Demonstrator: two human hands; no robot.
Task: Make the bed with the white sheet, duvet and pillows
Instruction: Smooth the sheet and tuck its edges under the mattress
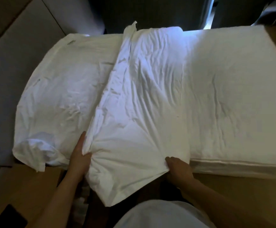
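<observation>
Duvet point(138, 89) right of pillow point(59, 89)

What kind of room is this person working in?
Most likely a bedroom, perhaps a hotel room. A bare white mattress lies across the view, with a pillow at one end and a crumpled white duvet that both hands grip at its near edge.

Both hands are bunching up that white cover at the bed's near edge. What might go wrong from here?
1. The left hand and right hand grip the duvet only at its near end, so a pull may deepen the creases radiating from both grips.
2. Its near corner already hangs off the mattress; more could slide toward the floor.
3. The duvet overlaps the pillow, so tugging may drag it askew.
</observation>
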